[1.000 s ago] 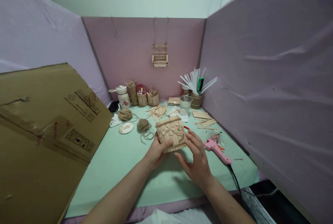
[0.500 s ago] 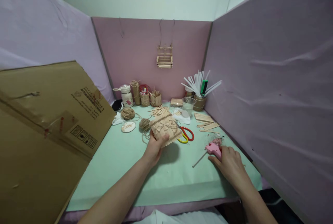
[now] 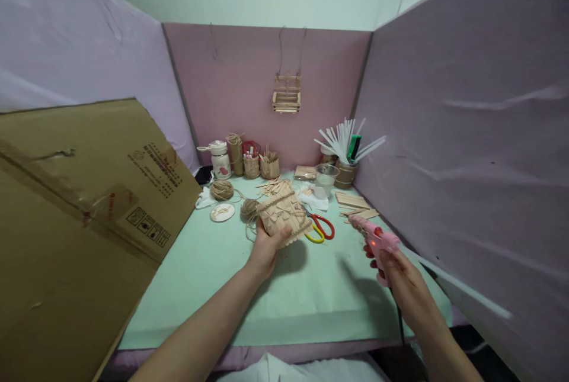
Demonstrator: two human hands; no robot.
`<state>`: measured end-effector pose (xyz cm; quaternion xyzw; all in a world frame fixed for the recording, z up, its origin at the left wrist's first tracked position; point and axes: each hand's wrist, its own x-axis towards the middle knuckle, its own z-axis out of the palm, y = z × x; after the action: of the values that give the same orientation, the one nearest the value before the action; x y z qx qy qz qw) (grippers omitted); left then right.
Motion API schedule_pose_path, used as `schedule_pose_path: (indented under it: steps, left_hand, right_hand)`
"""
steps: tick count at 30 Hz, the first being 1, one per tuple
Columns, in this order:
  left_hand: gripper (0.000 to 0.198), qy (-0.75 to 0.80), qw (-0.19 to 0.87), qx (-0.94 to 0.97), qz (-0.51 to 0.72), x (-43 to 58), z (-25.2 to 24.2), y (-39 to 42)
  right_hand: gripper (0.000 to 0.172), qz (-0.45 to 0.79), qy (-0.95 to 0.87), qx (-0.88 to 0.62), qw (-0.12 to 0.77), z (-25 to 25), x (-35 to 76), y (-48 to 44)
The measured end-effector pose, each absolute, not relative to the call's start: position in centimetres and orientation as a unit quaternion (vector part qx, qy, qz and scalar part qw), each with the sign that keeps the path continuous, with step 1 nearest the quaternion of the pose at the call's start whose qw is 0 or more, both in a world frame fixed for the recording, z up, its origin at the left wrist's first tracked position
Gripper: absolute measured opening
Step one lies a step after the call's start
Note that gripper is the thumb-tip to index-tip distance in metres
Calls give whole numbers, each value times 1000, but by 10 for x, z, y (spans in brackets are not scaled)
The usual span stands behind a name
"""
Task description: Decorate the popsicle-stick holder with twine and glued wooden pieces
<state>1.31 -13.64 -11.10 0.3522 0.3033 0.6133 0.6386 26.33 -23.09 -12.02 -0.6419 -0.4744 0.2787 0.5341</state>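
Note:
My left hand [image 3: 268, 247] is closed on a small wooden craft box [image 3: 283, 214] with scalloped edges and petal-like pieces on its face, tilted above the table. My right hand [image 3: 397, 272] grips a pink hot glue gun [image 3: 377, 241] by its handle, its nozzle pointing up and left. An orange light glows on the gun, and a long white glue stick [image 3: 462, 285] sticks out of its back. A dark cord hangs below the handle. Scissors [image 3: 323, 227] with red and yellow handles lie just right of the box, their blades partly hidden behind it.
Flat wooden sticks [image 3: 352, 200] lie at the right. Balls of twine [image 3: 221, 189] and a round white disc [image 3: 222, 212] are at the left. Along the back stand a white bottle [image 3: 220, 160] and a pot of white glue sticks [image 3: 345, 173]. A large cardboard box [image 3: 89, 222] blocks the left side.
My right hand has lifted the glue gun off the table and turned it, so its nozzle now points away from me. The left hand still holds the craft box in nearly the same place.

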Motion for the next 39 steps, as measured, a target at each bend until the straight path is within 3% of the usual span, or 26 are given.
schedule_pose_path:
  steps: [7, 39]
  left_hand:
    - [87, 303, 602, 394, 625, 14, -117, -137]
    - [89, 314, 589, 415, 618, 14, -121, -138]
  right_hand:
    - [58, 377, -474, -558, 567, -110, 218, -249]
    - [64, 380, -480, -574, 544, -112, 200, -244]
